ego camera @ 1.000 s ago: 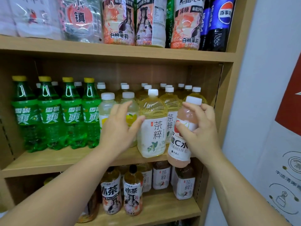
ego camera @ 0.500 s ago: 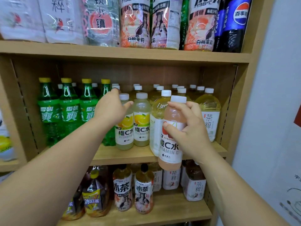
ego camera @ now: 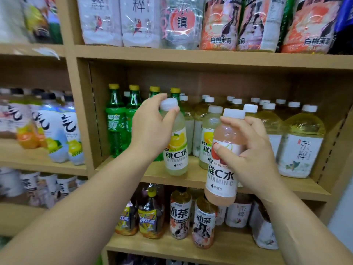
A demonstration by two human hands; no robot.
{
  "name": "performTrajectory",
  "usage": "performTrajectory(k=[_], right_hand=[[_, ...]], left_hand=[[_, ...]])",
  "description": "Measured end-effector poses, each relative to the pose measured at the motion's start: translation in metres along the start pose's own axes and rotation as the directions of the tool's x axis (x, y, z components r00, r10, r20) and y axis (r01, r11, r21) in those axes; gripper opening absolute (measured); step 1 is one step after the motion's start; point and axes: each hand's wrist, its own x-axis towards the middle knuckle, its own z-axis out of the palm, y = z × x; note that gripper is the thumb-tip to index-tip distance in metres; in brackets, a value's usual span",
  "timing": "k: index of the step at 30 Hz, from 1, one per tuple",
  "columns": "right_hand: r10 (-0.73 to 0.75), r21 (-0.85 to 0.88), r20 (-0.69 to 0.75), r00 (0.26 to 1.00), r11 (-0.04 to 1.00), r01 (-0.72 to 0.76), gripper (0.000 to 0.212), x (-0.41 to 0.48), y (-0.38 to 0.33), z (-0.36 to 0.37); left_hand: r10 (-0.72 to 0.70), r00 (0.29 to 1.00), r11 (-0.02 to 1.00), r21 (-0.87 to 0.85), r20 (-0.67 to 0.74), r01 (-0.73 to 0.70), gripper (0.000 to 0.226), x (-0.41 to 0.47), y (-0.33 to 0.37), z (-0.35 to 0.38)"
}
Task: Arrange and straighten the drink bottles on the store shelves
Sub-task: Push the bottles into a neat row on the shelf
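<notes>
On the middle shelf (ego camera: 286,185), green Sprite bottles (ego camera: 115,121) with yellow caps fill the left end and big yellow tea bottles (ego camera: 301,146) with white labels fill the right. Between them stands a second lemon bottle (ego camera: 208,138), partly hidden behind the pink one you hold. Iced tea bottles (ego camera: 180,213) line the shelf below, and large peach-labelled bottles (ego camera: 219,22) sit on the one above.

Your left hand (ego camera: 150,129) is curled round the neck of a lemon vitamin C bottle (ego camera: 176,150), thumb just under its white cap. That bottle leans slightly at the front edge of the middle shelf, just beside the Sprite; whether its base rests on the board cannot be told. Your right hand (ego camera: 250,150) grips a pink vitamin C bottle (ego camera: 222,178) round its middle, upright, in the air in front of the shelf, its base hanging lower than the board's edge.

The shelving is light wood. A neighbouring unit (ego camera: 80,131) to the left holds blurred bottles, and a pale wall (ego camera: 343,217) shows at the far right.
</notes>
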Motion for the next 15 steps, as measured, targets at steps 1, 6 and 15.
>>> performTrajectory(k=[1,6,15], right_hand=[[-0.016,0.014,0.009,1.0,1.0,0.016,0.059,0.001,-0.005,0.009],[-0.073,0.104,0.061,0.995,0.992,0.067,0.065,0.001,-0.027,0.064],[-0.08,0.276,0.171,0.982,0.961,0.03,0.055,-0.011,-0.092,0.216]], left_hand=[[0.005,1.0,1.0,-0.003,-0.005,-0.005,0.049,-0.003,-0.003,-0.011],[-0.039,0.999,0.998,-0.049,0.001,0.039,0.043,-0.023,-0.049,-0.072],[-0.184,0.983,0.983,0.016,-0.006,0.184,0.035,-0.06,-0.192,-0.197]])
